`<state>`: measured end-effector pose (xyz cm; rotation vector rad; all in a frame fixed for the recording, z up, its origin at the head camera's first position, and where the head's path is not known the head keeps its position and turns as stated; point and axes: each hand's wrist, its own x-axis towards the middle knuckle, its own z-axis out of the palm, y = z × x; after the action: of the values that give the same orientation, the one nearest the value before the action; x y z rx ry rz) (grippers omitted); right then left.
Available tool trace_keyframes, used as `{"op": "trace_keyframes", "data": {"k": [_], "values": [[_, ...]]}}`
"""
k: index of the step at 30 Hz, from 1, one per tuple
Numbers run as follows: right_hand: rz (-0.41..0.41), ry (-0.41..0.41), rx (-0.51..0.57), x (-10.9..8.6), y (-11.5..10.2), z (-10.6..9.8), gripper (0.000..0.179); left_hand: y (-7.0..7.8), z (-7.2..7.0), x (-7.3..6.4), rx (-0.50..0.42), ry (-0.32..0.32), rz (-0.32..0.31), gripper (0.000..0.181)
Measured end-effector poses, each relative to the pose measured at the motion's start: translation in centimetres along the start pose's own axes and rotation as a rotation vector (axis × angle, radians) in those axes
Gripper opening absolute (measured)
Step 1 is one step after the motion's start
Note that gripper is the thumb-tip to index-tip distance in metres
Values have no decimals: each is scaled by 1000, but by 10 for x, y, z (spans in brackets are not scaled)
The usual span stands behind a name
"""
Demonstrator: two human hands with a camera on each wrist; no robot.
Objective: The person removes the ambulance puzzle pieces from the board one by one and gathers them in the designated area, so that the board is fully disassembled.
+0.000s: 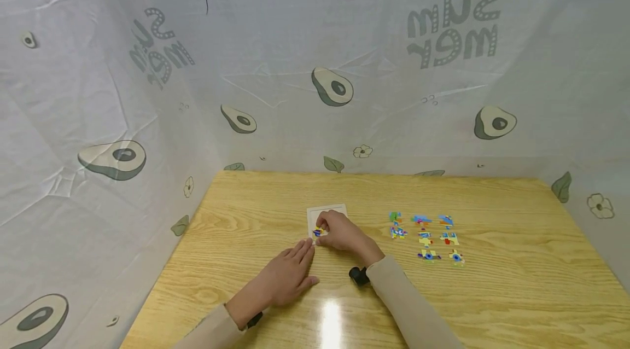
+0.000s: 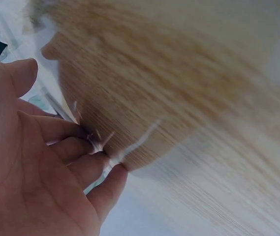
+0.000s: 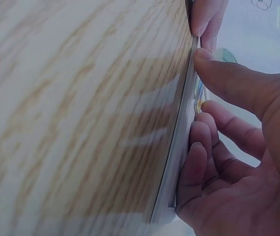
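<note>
A small white puzzle tray [image 1: 310, 219] lies on the wooden table in front of me. My right hand [image 1: 345, 234] is over its near part, thumb and fingers pinching a yellow and blue jigsaw piece [image 1: 318, 232] at the near left corner. In the right wrist view, the thumb and index finger flank the thin colourful edge of that piece [image 3: 199, 96], low against the tray [image 3: 176, 152]. My left hand [image 1: 287, 278] rests palm down on the table, fingers straight, fingertips at the tray's near left corner. The left wrist view shows these fingers [image 2: 71, 147] extended along the tabletop.
To the right of the tray, several loose jigsaw pieces [image 1: 425, 239] lie in rough rows on the table [image 1: 512, 283]. A pale curtain [image 1: 285, 53] printed with avocados and leaves surrounds the back and sides. Both wrists carry black camera mounts.
</note>
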<state>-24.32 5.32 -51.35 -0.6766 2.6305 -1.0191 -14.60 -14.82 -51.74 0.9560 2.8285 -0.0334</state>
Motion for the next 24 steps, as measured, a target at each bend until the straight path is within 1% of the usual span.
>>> {"op": "trace_keyframes", "data": {"k": [6, 15, 20, 24], "values": [[-1, -1, 7, 0, -2, -1, 29, 0, -2, -1, 7, 2, 5, 71], [10, 2, 26, 1, 1, 0, 30, 0, -2, -1, -8, -1, 11, 71], [-7, 7, 39, 0, 0, 0, 29, -1, -2, -2, -10, -10, 9, 71], [-22, 15, 57, -1, 0, 0, 31, -1, -2, -2, -12, -4, 11, 71]]}}
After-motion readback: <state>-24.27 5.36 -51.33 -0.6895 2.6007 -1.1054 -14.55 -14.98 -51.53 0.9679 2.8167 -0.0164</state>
